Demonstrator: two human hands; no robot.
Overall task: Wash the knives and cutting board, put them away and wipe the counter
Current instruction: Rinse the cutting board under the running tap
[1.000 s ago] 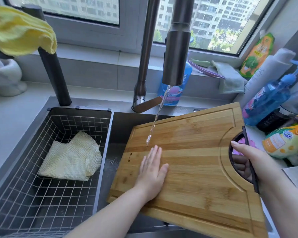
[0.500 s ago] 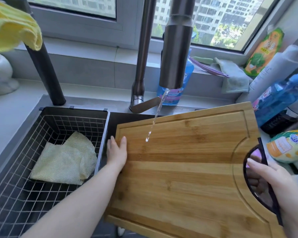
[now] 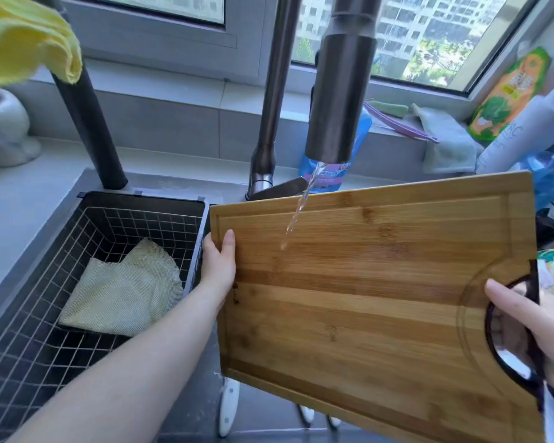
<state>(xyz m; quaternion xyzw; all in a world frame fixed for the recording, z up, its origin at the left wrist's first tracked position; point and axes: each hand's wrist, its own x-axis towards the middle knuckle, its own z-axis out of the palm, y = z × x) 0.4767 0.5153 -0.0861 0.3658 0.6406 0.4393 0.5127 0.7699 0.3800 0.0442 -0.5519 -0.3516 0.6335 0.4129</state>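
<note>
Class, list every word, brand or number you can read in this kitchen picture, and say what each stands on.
Nothing reads clearly.
cutting board: dark stamp near the left hand, too small to read.
blue bottle behind the tap: label blurred.
orange-green pouch: characters blurred.
white bottle: grey letters, illegible.

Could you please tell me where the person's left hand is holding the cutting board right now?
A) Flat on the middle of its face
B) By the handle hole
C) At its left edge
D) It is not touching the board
C: the left hand grips the left edge of the cutting board, with the thumb on its face and the fingers behind it, while the right hand holds its right end.
</note>
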